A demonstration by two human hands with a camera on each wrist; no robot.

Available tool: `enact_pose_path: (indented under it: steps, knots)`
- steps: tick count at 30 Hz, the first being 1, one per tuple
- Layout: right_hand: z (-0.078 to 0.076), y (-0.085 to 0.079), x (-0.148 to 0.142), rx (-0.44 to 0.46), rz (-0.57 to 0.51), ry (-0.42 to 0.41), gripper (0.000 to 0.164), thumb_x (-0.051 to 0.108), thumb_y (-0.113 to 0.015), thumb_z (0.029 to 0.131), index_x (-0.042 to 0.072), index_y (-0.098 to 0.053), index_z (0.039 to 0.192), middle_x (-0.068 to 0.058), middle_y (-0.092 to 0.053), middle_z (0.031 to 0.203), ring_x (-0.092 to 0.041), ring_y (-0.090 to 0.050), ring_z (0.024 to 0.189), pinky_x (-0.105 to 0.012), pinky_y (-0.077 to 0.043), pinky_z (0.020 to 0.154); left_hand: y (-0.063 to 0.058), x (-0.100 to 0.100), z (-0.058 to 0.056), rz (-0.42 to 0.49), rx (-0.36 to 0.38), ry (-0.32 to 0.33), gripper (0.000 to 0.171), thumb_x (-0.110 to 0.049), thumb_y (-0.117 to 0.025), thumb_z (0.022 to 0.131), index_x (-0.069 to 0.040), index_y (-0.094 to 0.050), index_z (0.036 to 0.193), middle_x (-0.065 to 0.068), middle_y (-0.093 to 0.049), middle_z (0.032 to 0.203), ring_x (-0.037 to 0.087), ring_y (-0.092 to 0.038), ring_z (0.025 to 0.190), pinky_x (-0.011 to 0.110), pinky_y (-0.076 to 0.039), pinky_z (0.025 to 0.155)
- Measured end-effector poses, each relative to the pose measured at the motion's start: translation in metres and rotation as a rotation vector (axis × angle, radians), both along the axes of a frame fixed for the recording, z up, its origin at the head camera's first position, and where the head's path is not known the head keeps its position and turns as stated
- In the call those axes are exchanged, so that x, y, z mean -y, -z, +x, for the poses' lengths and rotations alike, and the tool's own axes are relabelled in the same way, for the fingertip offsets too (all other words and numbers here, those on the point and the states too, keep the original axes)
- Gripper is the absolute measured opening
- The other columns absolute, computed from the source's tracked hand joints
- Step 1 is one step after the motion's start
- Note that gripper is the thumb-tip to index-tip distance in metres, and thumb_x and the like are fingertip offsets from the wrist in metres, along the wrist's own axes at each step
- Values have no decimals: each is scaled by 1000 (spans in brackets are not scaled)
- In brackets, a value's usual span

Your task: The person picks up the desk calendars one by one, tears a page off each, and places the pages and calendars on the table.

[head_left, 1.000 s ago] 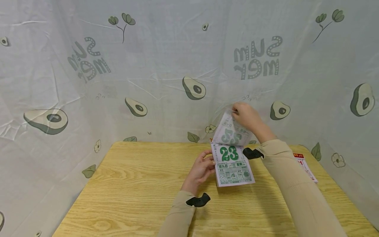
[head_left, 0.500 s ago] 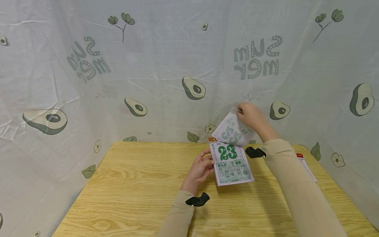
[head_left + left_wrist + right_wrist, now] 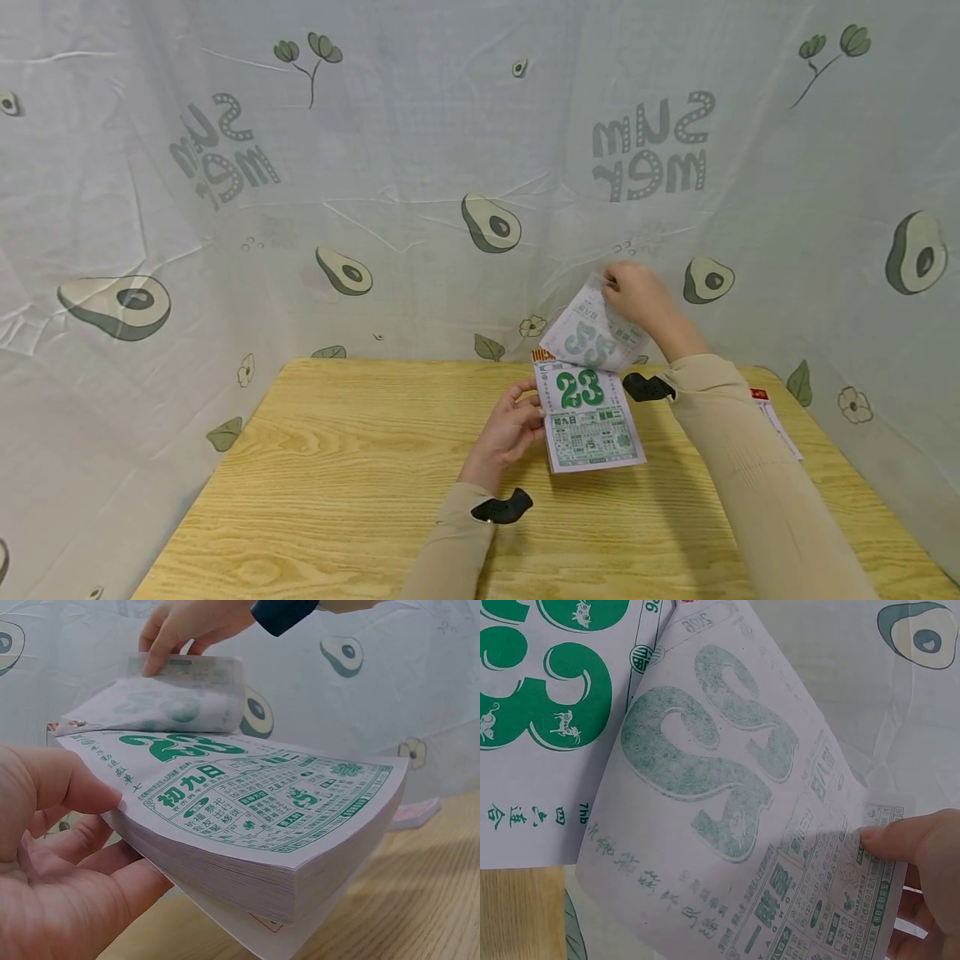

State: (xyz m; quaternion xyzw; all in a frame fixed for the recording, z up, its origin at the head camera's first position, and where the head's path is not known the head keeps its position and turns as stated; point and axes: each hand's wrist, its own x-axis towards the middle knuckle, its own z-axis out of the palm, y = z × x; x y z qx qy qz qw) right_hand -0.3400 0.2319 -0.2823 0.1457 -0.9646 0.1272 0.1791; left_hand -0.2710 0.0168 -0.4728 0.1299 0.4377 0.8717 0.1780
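Observation:
A thick tear-off calendar with a green 23 on its top page tilts up off the wooden table. My left hand grips its left edge, thumb on the top page and fingers underneath, as the left wrist view shows. Above it, my right hand pinches the lower end of a thin page that is folded up and back. A reversed 22 shows through this sheet. At the upper left, a strip of the red and gold header is bare; the page's lower edge still overlaps the calendar further right.
A second small calendar with a red header lies on the table at the right, partly hidden by my right sleeve. The wooden table ends at a pale curtain with avocado prints behind and at both sides.
My right hand has moved slightly to the right with the page. The page's left corner has come away from the calendar's top, baring part of the header. My left hand keeps its grip.

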Motion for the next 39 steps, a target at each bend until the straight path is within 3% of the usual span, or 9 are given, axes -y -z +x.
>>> enact_pose_path:
  steps: [11, 20, 26, 31, 39]
  knots:
    - [2, 0, 0, -13, -4, -3, 14, 5, -53, 95, -5, -62, 95, -23, -62, 92, -32, -56, 79, -45, -46, 73, -1, 0, 0, 1, 9, -1, 44, 15, -42, 89, -9, -43, 125, 1, -65, 101, 17, -67, 85, 32, -54, 73]
    - [2, 1, -3, 30, 10, 14, 16, 5, -50, 96, -6, -62, 97, -24, -61, 94, -32, -53, 80, -44, -43, 72, -2, -1, 1, -2, 16, -4, 45, 15, -42, 89, -8, -42, 127, 2, -64, 101, 17, -67, 85, 32, -55, 73]
    - [5, 3, -14, 16, -23, 55, 17, 4, -46, 97, -8, -58, 101, -29, -60, 102, -37, -57, 86, -49, -46, 76, -1, 1, 0, 13, 32, -38, 44, 15, -41, 88, -10, -42, 124, 1, -63, 101, 17, -66, 84, 32, -53, 71]
    - [7, 5, -29, -6, -12, 105, 16, 4, -47, 96, -8, -57, 98, -28, -59, 98, -37, -55, 81, -50, -45, 72, -9, 12, 1, 37, 39, -61, 44, 15, -41, 87, -12, -41, 123, 1, -62, 101, 16, -66, 85, 33, -53, 74]
    - [7, 10, -37, -46, -52, 144, 20, 6, -50, 97, -10, -58, 105, -30, -59, 104, -42, -58, 89, -53, -47, 76, -16, 22, 6, 56, 7, -31, 42, 14, -42, 88, -12, -41, 120, 0, -62, 101, 15, -67, 86, 34, -53, 77]
